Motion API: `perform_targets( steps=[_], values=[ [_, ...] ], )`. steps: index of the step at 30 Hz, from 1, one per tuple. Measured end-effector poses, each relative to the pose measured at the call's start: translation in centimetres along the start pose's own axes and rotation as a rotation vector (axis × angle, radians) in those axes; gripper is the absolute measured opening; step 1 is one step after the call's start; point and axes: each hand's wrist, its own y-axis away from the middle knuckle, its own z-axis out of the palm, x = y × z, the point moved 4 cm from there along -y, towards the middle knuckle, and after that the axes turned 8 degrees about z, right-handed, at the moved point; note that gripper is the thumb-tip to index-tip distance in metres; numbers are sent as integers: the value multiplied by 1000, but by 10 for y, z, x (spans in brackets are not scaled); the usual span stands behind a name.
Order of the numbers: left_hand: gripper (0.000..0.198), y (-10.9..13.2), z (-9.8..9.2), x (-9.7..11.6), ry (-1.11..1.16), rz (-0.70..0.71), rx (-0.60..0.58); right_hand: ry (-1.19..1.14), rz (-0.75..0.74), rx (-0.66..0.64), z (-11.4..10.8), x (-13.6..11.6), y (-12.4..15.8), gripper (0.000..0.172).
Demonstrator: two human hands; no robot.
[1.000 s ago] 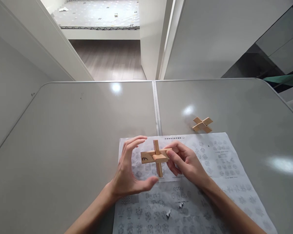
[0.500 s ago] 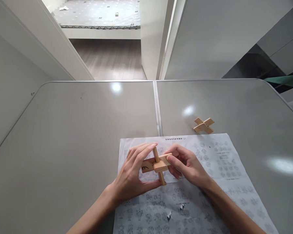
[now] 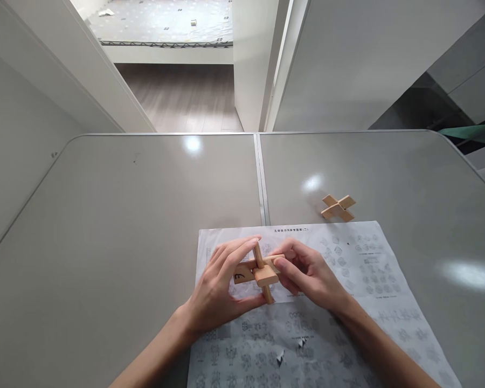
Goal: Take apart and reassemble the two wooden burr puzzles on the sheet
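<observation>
On the table point(image 3: 125, 226), a printed sheet point(image 3: 277, 318) is lying. Above it, the left hand point(image 3: 210, 293) is clamping its fingers on a wooden cross point(image 3: 265, 276); the right hand point(image 3: 313, 276) is pinching one end.

Soft, bright light; three glare spots on tabletop point(image 3: 125, 226); bedding point(image 3: 157, 21) pale; sheet's point(image 3: 319, 358) fine print blurred.

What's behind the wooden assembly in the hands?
A printed sheet on the table; its small drawings show around the wooden assembly. Print directly behind the assembly, the left hand and the right hand is covered, so can't be read.
</observation>
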Motion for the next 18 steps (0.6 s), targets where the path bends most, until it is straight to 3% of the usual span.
perform_targets(
  steps=[10,18],
  values=[
    [89,-1,2,1,37,-13,-61,112,28,19,0,-2,0,31],
    [90,-1,2,-1,41,-35,-59,65,42,-22,2,0,-1,33]
  ],
)
